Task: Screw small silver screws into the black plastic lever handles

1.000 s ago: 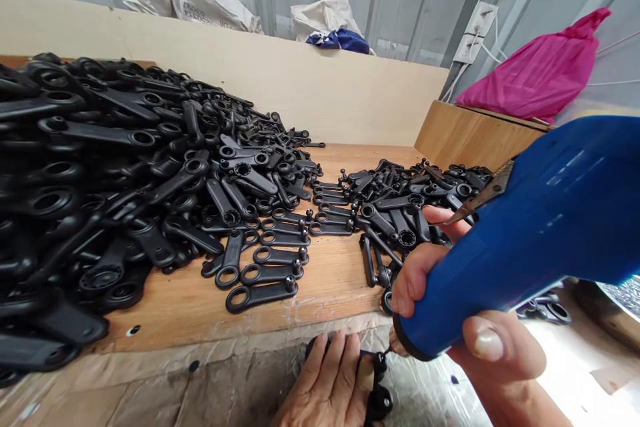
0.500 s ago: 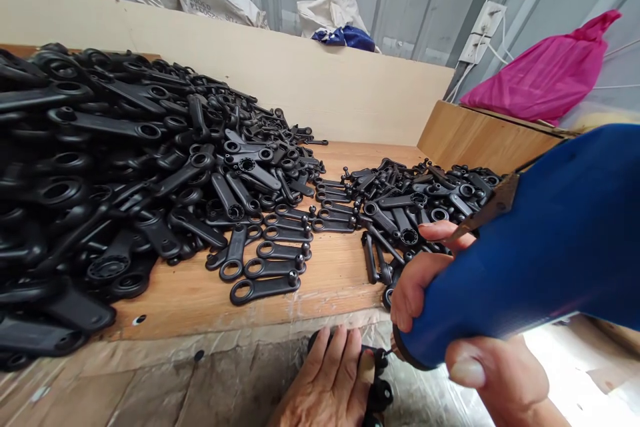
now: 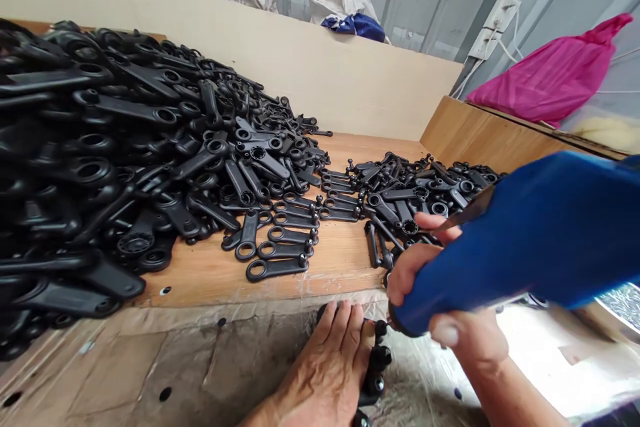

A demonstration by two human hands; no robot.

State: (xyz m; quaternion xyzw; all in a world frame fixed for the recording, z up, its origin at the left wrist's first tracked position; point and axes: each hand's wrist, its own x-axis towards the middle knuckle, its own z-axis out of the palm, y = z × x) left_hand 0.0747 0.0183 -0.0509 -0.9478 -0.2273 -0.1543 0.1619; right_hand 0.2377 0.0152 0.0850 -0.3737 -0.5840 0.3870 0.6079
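Flat on the taped front surface lies my left hand, fingers stretched forward over black plastic lever arms. Their knobbed ends stick out in a row beside its right edge, while the rest is under my palm. My right hand is wrapped around a blue handheld power tool. The tool's narrow front end points left and down, close to the knob nearest my left fingertips; whether it touches cannot be made out. Against my right fingers shows a thin, pointed metal piece.
A large heap of black lever arms fills the left side. Several arms lie lined up in the middle, with a smaller pile to their right. Behind stands a cream board. A pink bag rests at right.
The whole view has shifted slightly, with the scene now higher in the picture. The blue tool's rear has dropped a little. My left hand stays on the lever arms.
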